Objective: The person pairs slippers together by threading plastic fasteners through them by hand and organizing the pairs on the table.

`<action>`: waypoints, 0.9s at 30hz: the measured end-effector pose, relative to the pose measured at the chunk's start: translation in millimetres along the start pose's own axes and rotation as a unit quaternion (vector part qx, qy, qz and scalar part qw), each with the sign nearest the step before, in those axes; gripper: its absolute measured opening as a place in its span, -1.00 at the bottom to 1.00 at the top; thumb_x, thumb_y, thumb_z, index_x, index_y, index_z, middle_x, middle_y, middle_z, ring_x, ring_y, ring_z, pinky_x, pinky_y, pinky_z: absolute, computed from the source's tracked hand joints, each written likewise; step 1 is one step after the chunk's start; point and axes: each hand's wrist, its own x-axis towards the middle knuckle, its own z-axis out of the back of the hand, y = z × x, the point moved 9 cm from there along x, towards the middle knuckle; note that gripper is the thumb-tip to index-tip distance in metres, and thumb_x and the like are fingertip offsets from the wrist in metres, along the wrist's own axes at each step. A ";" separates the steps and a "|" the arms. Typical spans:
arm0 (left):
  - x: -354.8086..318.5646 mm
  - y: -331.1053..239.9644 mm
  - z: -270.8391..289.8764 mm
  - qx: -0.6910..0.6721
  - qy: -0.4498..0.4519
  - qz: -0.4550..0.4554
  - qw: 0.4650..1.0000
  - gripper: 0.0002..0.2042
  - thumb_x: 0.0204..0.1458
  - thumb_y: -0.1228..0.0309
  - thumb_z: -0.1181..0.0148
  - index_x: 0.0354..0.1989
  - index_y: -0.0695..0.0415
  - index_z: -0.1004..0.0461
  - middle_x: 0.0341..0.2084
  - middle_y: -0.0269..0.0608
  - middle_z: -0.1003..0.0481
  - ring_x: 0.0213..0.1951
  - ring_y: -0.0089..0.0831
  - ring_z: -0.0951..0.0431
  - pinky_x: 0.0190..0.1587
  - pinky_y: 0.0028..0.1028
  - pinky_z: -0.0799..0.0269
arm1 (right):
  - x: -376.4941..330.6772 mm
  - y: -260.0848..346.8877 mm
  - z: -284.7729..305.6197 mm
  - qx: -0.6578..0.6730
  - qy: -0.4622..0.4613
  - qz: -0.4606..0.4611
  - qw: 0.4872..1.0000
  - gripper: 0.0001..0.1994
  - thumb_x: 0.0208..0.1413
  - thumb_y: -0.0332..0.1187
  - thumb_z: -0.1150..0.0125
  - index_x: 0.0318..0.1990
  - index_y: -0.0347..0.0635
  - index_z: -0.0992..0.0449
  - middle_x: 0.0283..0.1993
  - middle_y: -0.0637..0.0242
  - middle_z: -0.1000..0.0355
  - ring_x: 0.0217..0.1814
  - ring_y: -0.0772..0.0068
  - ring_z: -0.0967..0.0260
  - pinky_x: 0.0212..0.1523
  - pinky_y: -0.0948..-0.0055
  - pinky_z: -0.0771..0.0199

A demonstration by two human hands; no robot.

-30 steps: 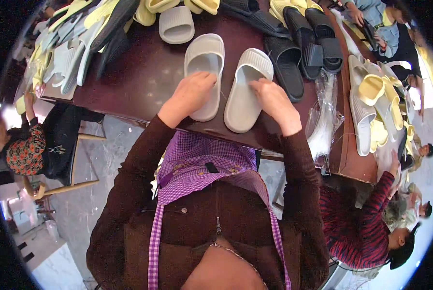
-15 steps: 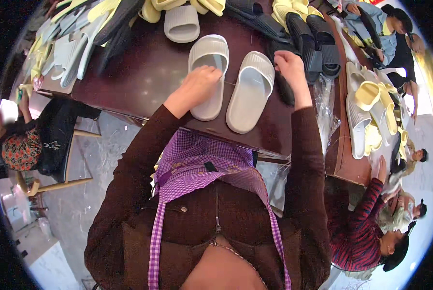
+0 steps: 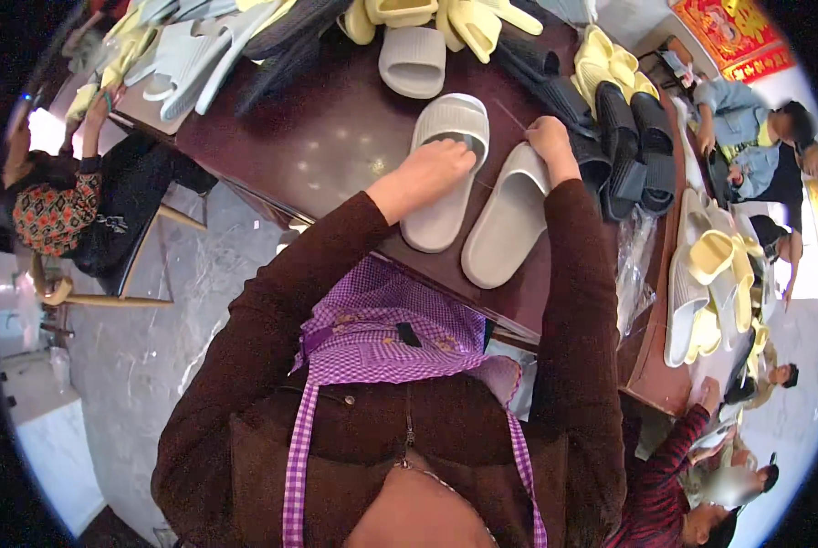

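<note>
Two light grey slide slippers lie side by side before me, toes pointing away. Over the open part of the left slipper (image 3: 438, 219) my left hand (image 3: 435, 173) is closed, its fingertips at the edge of the strap; what they hold is hidden. Just beyond the toe of the right slipper (image 3: 505, 242) is my right hand (image 3: 551, 146), fingers pinched together. A thin pale strand (image 3: 511, 115) runs down toward these fingers, but whether they grip it is unclear. My right wrist partly covers that slipper's strap.
More slippers are heaped on the dark red table (image 3: 309, 169): black ones (image 3: 621, 151) at right, a grey one (image 3: 413, 62) and yellow ones at the back. Clear plastic wrap (image 3: 635, 260) hangs at the right edge. Other people work at left and right; a chair (image 3: 121, 297) stands left.
The whole view has shifted, so table and slippers appear lower and farther right. My right hand has moved nearer the right slipper's strap. My left hand stays over the left slipper.
</note>
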 end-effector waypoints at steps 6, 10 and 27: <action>-2.8 6.6 -2.8 -0.001 -0.005 0.001 1.000 -0.94 -0.09 0.52 0.03 -0.43 0.20 -0.34 -0.45 -0.15 -0.42 -0.35 -0.28 -0.49 -0.27 -0.36 -0.43 | -6.9 -1.4 12.1 0.357 0.062 -0.094 0.927 -0.84 -0.07 -0.41 -0.11 -0.35 -0.25 -0.55 -0.45 0.25 -0.47 -0.48 0.47 -0.38 -0.51 0.47 -0.37; 8.0 11.6 -11.0 0.001 -0.014 0.004 1.000 -0.92 -0.09 0.54 0.04 -0.40 0.21 -0.35 -0.45 -0.14 -0.43 -0.38 -0.27 -0.52 -0.32 -0.36 -0.45 | -14.2 21.1 16.5 0.449 0.104 -0.089 0.883 -0.83 -0.04 -0.45 -0.09 -0.27 -0.21 -0.54 -0.42 0.37 -0.46 -0.53 0.60 -0.28 -0.59 0.61 -0.25; 13.1 36.5 -44.1 -0.169 0.137 0.129 0.968 -0.76 -0.07 0.63 0.16 -0.21 0.30 -0.36 -0.29 0.17 -0.48 -0.18 0.05 -0.49 -0.13 -0.13 -0.39 | 1.6 114.4 -17.8 0.196 0.314 0.043 0.928 -0.76 0.00 -0.42 -0.04 -0.16 -0.15 -0.52 -0.48 0.43 -0.42 -0.47 0.54 -0.30 -0.53 0.48 -0.34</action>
